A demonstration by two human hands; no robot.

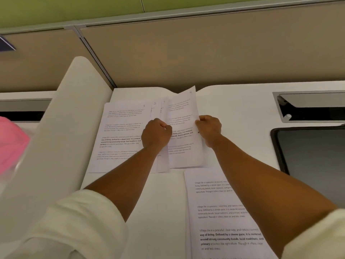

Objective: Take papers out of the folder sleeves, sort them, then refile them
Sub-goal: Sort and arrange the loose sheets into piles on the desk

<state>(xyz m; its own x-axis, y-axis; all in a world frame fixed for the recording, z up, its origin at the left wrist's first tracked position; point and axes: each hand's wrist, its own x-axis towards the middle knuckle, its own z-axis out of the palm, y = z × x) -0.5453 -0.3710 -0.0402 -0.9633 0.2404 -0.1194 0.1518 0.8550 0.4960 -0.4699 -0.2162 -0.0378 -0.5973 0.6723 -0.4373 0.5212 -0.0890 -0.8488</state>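
White desk [233,101] beneath beige partition panels: both hands clench one printed sheet [183,128], the left hand [156,134] pinching its left edge, the right hand [208,128] its right edge, its top lifted. Left of the grip, fanned numbered pages [121,135] lie flat. Nearer the person, another page [220,212] rests under the right forearm. Far right, a dark folder [313,165].
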